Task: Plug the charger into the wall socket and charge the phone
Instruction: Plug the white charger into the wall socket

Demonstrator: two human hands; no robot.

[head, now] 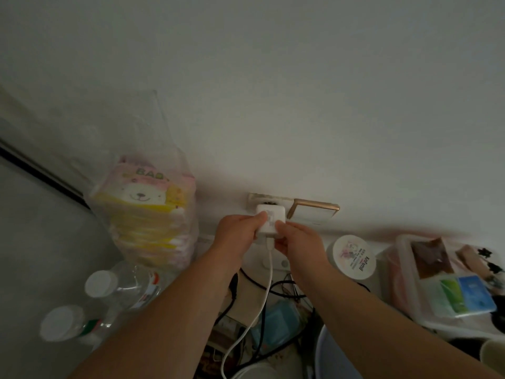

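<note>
Head view
Charger: the white charger [270, 220] is pressed up against the wall socket [255, 201]. Both hands hold it there.
Left hand: the left hand [240, 233] grips the left side of the charger, with fingers curled round it.
Right hand: the right hand [296, 242] pinches the right side and bottom edge of the charger.
Cable: a white cable [266, 291] comes out of the bottom of the charger and hangs down between the two arms.
Wall socket: it sits low on the white wall. Just to its right is a switch [314, 213] with a gold rim.
Phone: I cannot see it.
Left of the hands: a tall pack of diapers [147, 214] with a bear on it, and two clear bottles [114, 294] with white caps.
Right of the hands: a round white tub [352, 257] and a plastic box [410, 296] full of small things.
Below the hands: black wires [284, 291] lie in a tangle.
</note>
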